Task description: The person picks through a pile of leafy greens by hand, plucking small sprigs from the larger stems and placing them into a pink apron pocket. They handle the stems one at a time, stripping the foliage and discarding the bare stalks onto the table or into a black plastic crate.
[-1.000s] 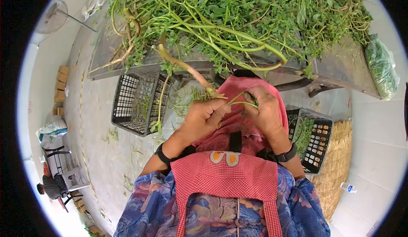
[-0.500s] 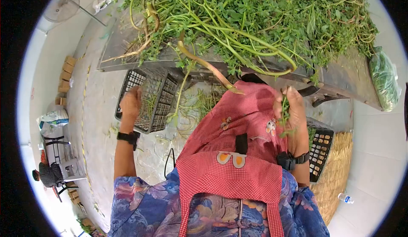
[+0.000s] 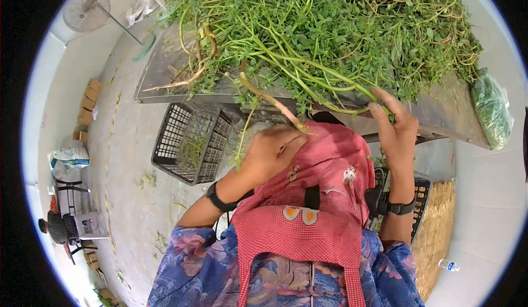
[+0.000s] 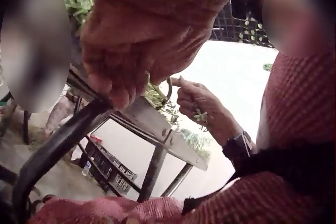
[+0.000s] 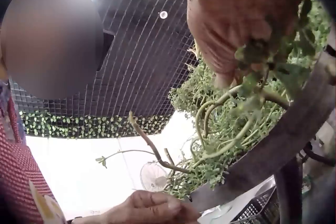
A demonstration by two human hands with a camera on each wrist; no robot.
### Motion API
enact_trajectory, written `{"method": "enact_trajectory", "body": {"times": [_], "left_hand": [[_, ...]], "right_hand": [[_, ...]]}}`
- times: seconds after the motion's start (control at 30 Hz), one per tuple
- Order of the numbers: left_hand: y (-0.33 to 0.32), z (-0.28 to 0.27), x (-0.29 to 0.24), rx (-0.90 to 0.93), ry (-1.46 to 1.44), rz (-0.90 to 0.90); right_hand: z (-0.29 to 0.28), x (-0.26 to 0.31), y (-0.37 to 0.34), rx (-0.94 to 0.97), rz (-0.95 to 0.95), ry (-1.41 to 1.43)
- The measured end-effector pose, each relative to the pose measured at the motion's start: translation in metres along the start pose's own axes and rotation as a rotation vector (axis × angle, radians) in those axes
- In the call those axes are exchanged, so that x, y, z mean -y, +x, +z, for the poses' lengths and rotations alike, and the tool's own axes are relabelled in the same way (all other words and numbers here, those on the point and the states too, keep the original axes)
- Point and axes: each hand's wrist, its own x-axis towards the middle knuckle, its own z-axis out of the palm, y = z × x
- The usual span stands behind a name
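Dark wooden surface [image 3: 440,104], one heap of leafy green stems [image 3: 330,37] upper centre; my right hand [image 3: 397,128] pinches one thick looped green stem [image 3: 351,110]; my left hand's [image 3: 272,153] fingers bend loosely, centre.

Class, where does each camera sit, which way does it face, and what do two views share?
Head: on the head, facing forward and down at greens and apron; left hand, right hand, sleeves show.
Left wrist: worn there, facing past left hand to table edge and right hand.
Right wrist: worn there, facing up past right hand to ceiling grid; left hand below.
Wrist views share hands, greens, apron.
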Motion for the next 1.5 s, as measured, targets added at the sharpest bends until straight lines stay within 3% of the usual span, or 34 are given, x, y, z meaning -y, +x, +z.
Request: {"method": "enact_trajectory", "body": {"times": [0.03, 0.1, 0.17, 0.3, 0.37, 0.43, 0.5, 0.6, 0.73, 0.8, 0.83, 0.87, 1.0, 1.03, 1.07, 1.1, 1.13, 1.2, 1.27, 1.3, 1.33, 1.4, 1.47, 1.5], "left_hand": [[0.005, 0.004, -0.004, 0.004, 0.003, 0.003], [0.016, 0.011, -0.013, -0.072, 0.173, 0.336], [0.028, 0.021, -0.026, -0.111, 0.197, 0.376], [0.054, 0.028, -0.036, -0.294, 0.278, 0.483], [0.063, 0.026, -0.047, -0.29, 0.383, 0.444], [0.072, 0.02, -0.059, -0.287, 0.491, 0.404], [0.08, 0.014, -0.064, -0.335, 0.661, 0.526], [0.094, 0.015, -0.057, -0.306, 0.623, 0.596], [0.1, 0.02, -0.048, -0.281, 0.54, 0.568], [0.099, 0.021, -0.048, -0.302, 0.479, 0.472], [0.101, 0.021, -0.048, -0.304, 0.48, 0.473], [0.104, 0.02, -0.048, -0.348, 0.42, 0.43], [0.116, 0.026, -0.044, -0.497, 0.221, 0.278], [0.119, 0.023, -0.041, -0.498, 0.223, 0.278], [0.123, 0.018, -0.035, -0.434, 0.209, 0.1], [0.128, 0.013, -0.028, -0.369, 0.193, -0.079], [0.136, 0.008, -0.022, -0.448, 0.13, -0.172], [0.135, 0.004, -0.028, -0.547, 0.171, 0.185], [0.118, 0.008, -0.034, -0.42, 0.289, 0.461], [0.103, 0.003, -0.05, -0.246, 0.374, 0.49], [0.092, 0.007, -0.046, -0.251, 0.379, 0.49], [0.071, 0.023, -0.027, -0.08, 0.389, 0.588], [0.054, 0.029, -0.021, -0.128, 0.458, 0.602], [0.047, 0.03, -0.019, -0.181, 0.54, 0.628]], "right_hand": [[0.0, -0.005, 0.004, 0.038, -0.039, -0.008], [-0.003, -0.012, 0.012, 0.07, -0.075, -0.018], [-0.005, -0.015, 0.019, 0.219, 0.017, -0.085], [-0.004, -0.019, 0.027, 0.176, 0.021, 0.097], [-0.007, -0.005, 0.032, 0.23, 0.261, 0.271], [-0.005, -0.007, 0.035, 0.238, 0.288, 0.366], [-0.005, -0.007, 0.037, 0.244, 0.314, 0.462], [-0.004, -0.005, 0.038, 0.256, 0.398, 0.619], [0.0, -0.005, 0.038, 0.18, 0.398, 0.694], [0.005, -0.002, 0.036, 0.15, 0.391, 0.705], [0.008, 0.0, 0.035, 0.125, 0.405, 0.823], [0.012, 0.003, 0.033, 0.1, 0.419, 0.941], [0.029, 0.011, 0.025, 0.021, 0.339, 0.962], [0.032, 0.017, 0.02, 0.008, 0.254, 0.698], [0.034, 0.024, 0.017, -0.006, 0.166, 0.435], [0.039, 0.035, 0.012, 0.001, -0.093, 0.276], [0.036, 0.037, 0.015, 0.001, -0.094, 0.276], [0.029, 0.034, 0.027, -0.008, 0.119, 0.324], [0.014, 0.001, 0.054, -0.162, 0.094, 0.471], [0.001, -0.009, 0.063, -0.224, 0.073, 0.401], [-0.015, -0.025, 0.073, -0.282, 0.122, 0.329], [-0.044, -0.058, 0.086, -0.335, 0.181, 0.249], [-0.058, -0.086, 0.084, -0.397, 0.05, -0.224], [-0.054, -0.08, 0.076, -0.317, 0.108, -0.258]]}}
